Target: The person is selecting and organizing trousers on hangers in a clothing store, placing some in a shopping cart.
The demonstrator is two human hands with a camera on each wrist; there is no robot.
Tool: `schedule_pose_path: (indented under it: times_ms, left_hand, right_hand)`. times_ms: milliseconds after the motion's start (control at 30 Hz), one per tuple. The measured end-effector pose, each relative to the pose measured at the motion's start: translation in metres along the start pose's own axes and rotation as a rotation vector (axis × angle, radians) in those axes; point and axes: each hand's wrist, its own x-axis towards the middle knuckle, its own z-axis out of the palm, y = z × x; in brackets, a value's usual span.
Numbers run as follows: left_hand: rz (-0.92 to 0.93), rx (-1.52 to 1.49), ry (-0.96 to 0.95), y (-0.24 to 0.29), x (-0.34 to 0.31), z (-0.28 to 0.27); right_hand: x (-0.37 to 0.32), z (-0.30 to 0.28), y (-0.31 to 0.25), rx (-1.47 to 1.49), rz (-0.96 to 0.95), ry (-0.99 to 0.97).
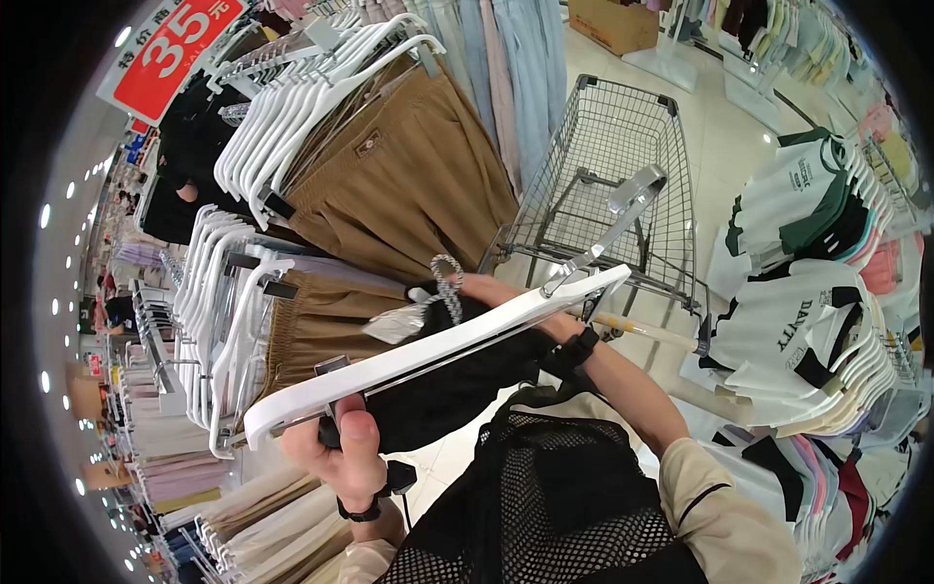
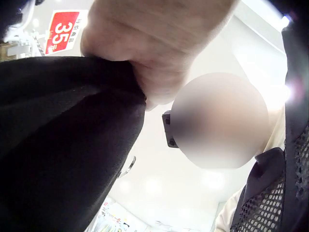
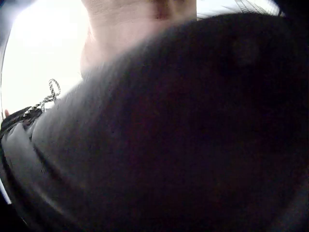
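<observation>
A white clip hanger (image 1: 438, 346) lies slantwise before the person, its metal hook at the upper right. Black cloth (image 1: 443, 397) with a black-and-white cord (image 1: 449, 290) and a pale tag (image 1: 394, 324) hangs beneath and behind it. At the hanger's lower left end, the left hand (image 1: 341, 450) has its thumb on the clip and grips the cloth's edge. In the left wrist view, that hand (image 2: 154, 43) holds the black cloth (image 2: 63, 140). The right hand (image 1: 491, 292) is behind the hanger at the cloth, its fingers hidden; black cloth (image 3: 169, 140) fills most of the right wrist view.
Brown trousers (image 1: 404, 156) hang on a rack with white hangers at the left. A wire shopping cart (image 1: 623, 127) stands ahead. White and black shirts (image 1: 788, 321) hang at the right, and a red price sign (image 1: 175, 54) is at the upper left.
</observation>
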Motion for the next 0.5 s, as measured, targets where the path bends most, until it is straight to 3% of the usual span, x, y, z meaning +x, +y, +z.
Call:
schedule_pose_path:
  times_ms: [33, 133, 200, 267, 300, 367, 433, 467, 500]
  left_hand:
    - [-0.016, -0.013, 0.021, -0.003, -0.003, -0.003]
    - [-0.093, -0.066, 0.174, 0.000, -0.007, -0.003]
    - [-0.126, -0.048, 0.261, -0.003, -0.015, -0.008]
    - [-0.157, -0.064, 0.194, -0.015, -0.029, -0.024]
    - [-0.167, -0.063, 0.199, -0.020, -0.034, -0.028]
    - [-0.187, -0.060, 0.207, -0.030, -0.043, -0.035]
    - [-0.249, -0.091, 0.283, -0.031, -0.043, -0.034]
    - [-0.269, -0.118, 0.118, -0.037, -0.048, -0.050]
    - [-0.300, -0.131, 0.179, -0.038, -0.047, -0.046]
  right_hand:
    - [-0.011, 0.006, -0.007, -0.088, -0.073, 0.018]
    - [-0.029, 0.010, -0.016, -0.013, 0.269, 0.151]
    - [-0.042, -0.002, 0.016, 0.291, 0.108, 0.259]
    - [-0.067, -0.014, 0.026, 0.133, -0.035, 0.253]
    - [-0.082, -0.014, -0.004, -0.148, -0.056, 0.178]
    - [-0.087, -0.006, -0.042, -0.200, 0.125, 0.210]
    - [-0.076, 0.002, -0.058, 0.262, 0.528, 0.429]
    - [-0.091, -0.008, -0.036, 0.367, 0.355, 0.407]
    - [-0.096, -0.003, -0.049, 0.295, 0.296, 0.405]
